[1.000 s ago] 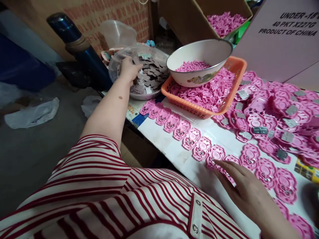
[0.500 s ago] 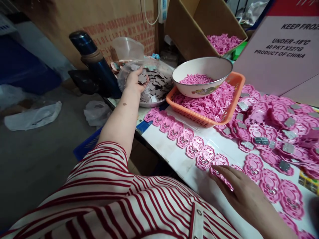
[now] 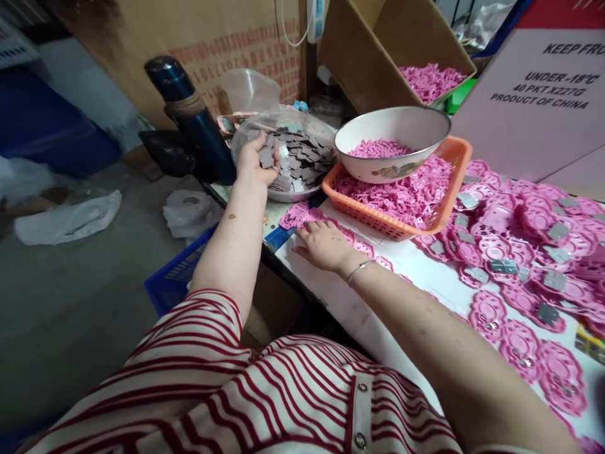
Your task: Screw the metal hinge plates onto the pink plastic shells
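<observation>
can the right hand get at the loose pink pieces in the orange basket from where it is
Probably yes: the right hand is close to the orange basket, and loose pink pieces lie uncovered toward its front, though the white bowl hides some others.

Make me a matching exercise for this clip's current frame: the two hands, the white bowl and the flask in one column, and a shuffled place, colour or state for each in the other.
1. Left hand
2. Right hand
3. White bowl
4. Flask

A. On top of the filled orange basket
B. Dark blue
C. At the far end of the row of pink pieces
D. Holding a grey piece

Pairs: 1-D, 2-C, 3-A, 4-B
</observation>
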`<move>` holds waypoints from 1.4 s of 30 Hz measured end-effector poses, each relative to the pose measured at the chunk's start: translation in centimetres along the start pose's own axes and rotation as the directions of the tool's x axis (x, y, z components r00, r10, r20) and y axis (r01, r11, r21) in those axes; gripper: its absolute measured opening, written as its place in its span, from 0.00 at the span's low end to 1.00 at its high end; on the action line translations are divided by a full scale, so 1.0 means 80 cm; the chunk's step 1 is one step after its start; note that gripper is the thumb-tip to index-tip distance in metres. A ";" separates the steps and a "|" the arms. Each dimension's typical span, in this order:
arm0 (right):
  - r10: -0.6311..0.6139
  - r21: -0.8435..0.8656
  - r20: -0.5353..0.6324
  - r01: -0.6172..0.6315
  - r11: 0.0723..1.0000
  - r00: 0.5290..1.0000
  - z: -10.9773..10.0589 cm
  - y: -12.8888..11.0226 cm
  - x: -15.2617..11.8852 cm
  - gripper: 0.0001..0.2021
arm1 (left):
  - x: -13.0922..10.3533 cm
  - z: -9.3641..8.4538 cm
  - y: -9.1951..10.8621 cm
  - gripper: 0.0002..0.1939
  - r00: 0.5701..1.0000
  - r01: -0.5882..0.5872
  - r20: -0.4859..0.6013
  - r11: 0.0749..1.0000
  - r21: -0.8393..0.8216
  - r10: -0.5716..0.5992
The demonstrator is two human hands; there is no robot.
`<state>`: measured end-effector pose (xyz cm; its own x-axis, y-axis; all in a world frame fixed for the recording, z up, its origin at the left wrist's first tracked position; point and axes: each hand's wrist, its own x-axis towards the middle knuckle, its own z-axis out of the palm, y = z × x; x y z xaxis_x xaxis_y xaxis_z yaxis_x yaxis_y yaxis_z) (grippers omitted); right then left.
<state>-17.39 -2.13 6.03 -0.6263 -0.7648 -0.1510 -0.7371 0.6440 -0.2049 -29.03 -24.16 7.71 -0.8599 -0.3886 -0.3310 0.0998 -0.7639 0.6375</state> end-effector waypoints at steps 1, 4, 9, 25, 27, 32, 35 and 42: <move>0.023 -0.007 -0.015 -0.023 1.000 1.000 0.007 -0.004 0.013 0.25 | -0.011 0.000 -0.001 0.07 1.000 0.002 -0.015 1.000 -0.030 -0.002; 0.072 0.007 -0.051 -0.072 0.997 0.996 0.021 -0.008 0.038 0.26 | -0.043 -0.001 -0.006 0.09 0.999 0.047 0.009 0.997 -0.068 -0.047; 0.077 0.142 -0.099 -0.062 0.988 0.992 0.023 -0.003 0.047 0.27 | -0.088 -0.004 -0.015 0.08 0.987 0.146 0.079 0.986 -0.077 -0.140; 0.285 0.927 0.090 -0.185 0.327 0.954 0.005 0.031 -0.008 0.29 | -0.228 -0.099 -0.118 0.02 0.812 0.509 0.166 0.817 0.271 -0.560; 0.311 0.944 0.087 -0.178 0.278 0.946 0.010 0.031 -0.007 0.29 | -0.226 -0.101 -0.119 0.01 0.813 0.504 0.172 0.820 0.272 -0.557; 0.334 0.945 0.080 -0.178 0.274 0.939 0.012 0.026 -0.012 0.26 | -0.221 -0.106 -0.117 0.06 0.839 0.469 0.171 0.845 0.256 -0.517; 0.368 0.936 0.039 -0.163 0.312 0.929 0.012 0.026 -0.004 0.24 | -0.222 -0.111 -0.116 0.07 0.853 0.457 0.153 0.855 0.244 -0.500; 0.462 0.802 -0.124 -0.185 0.568 0.878 0.027 0.040 0.074 0.10 | -0.228 -0.128 -0.114 0.11 0.861 0.469 0.100 0.854 0.223 -0.499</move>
<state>-22.91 -4.64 2.43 -0.9220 -0.3722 -0.1068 -0.0991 0.4933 -0.8642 -9.15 -15.41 0.81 -0.8401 0.0985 -0.5334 -0.4300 -0.7203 0.5443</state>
